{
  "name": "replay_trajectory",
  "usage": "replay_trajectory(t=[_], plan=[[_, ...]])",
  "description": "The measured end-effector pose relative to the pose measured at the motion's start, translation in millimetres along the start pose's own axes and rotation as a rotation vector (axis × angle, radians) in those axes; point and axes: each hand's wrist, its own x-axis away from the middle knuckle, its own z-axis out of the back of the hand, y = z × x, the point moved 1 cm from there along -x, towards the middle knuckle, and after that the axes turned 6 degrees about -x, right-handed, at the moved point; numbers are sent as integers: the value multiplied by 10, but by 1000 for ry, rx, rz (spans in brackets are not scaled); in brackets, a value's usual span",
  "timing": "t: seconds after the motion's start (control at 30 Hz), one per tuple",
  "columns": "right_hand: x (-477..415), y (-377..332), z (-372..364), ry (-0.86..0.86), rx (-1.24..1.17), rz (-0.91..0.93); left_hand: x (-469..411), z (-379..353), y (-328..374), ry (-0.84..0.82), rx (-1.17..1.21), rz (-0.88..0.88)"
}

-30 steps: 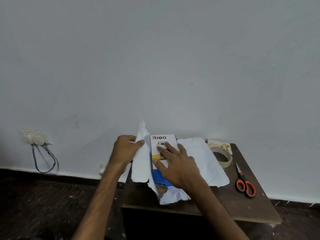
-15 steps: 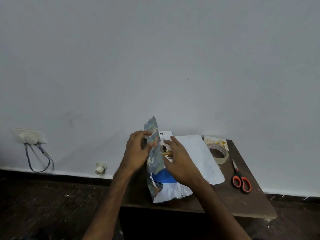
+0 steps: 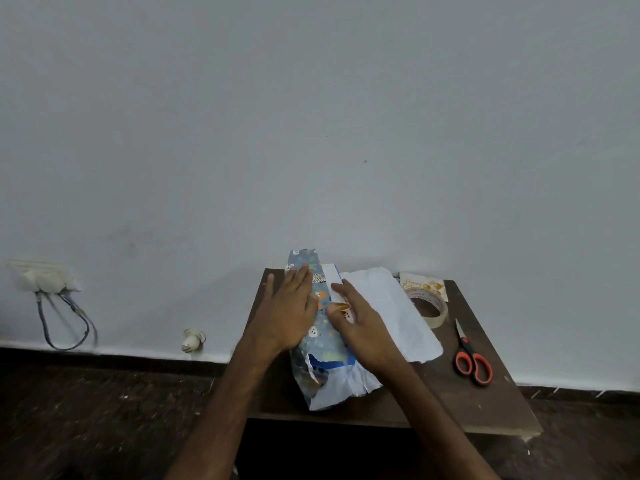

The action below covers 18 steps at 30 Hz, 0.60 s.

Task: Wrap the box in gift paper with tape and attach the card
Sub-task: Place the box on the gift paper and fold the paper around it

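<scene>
While left hand (image 3: 291,310) pressed gift paper (image 3: 320,299) with straight fingers | right hand (image 3: 363,327), seemingly relaxed on box (image 3: 333,276), lay nearer tape (image 3: 429,308), rightward.

Print on card (image 3: 424,283) and tape roll (image 3: 441,315) is too small to read.

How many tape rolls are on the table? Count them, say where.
1. The tape roll lies at the far right of the table, partly on the gift card, between the gift paper and the scissors. The paper could hide another.
</scene>
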Motion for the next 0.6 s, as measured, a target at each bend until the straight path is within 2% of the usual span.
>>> replay_trajectory(t=[0.1,0.2,0.33,0.37,0.43,0.5,0.6], plan=[[-66,89,-26,45,65,30,-40,7,26,-25,95,-9],[-108,112,10,43,-89,-19,-74,6,38,-22,154,4],[74,249,81,350,-405,-306,-87,-11,45,-23,125,15],[172,303,68,376,-389,-388,-97,-10,48,-21,122,17],[402,379,21,318,-236,-446,-107,-13,57,-26,105,24],[588,349,-18,267,-54,-359,-115,-13,68,-26,90,29],[757,195,-48,281,4,-280,-121,-18,73,-17,66,38]])
